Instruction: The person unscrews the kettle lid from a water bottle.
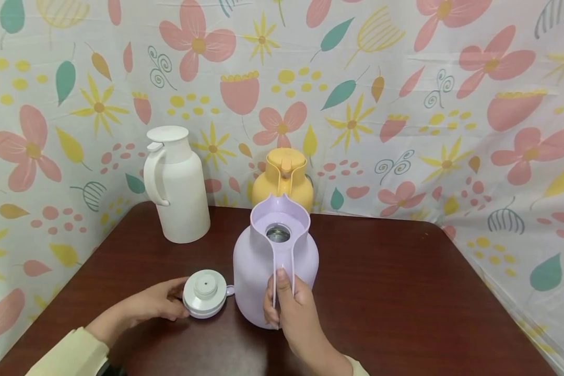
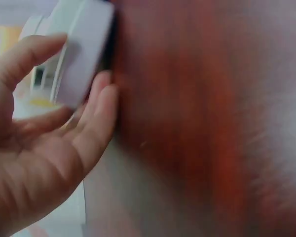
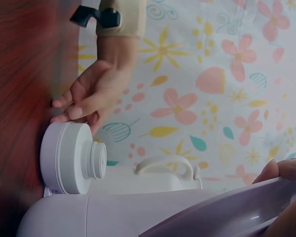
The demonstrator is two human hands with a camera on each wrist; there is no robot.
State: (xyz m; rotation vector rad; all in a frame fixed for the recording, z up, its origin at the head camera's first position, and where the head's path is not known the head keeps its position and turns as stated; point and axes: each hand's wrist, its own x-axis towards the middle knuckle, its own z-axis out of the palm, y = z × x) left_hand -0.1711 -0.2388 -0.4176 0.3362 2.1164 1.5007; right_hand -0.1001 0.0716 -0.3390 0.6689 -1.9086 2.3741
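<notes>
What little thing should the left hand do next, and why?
Maybe the left hand should grip the lid and lift it. The mouth of the purple jug is uncovered, the lid sits beside it with its plug facing up, the left hand is right at the lid, and the right hand holds the jug's handle.
</notes>
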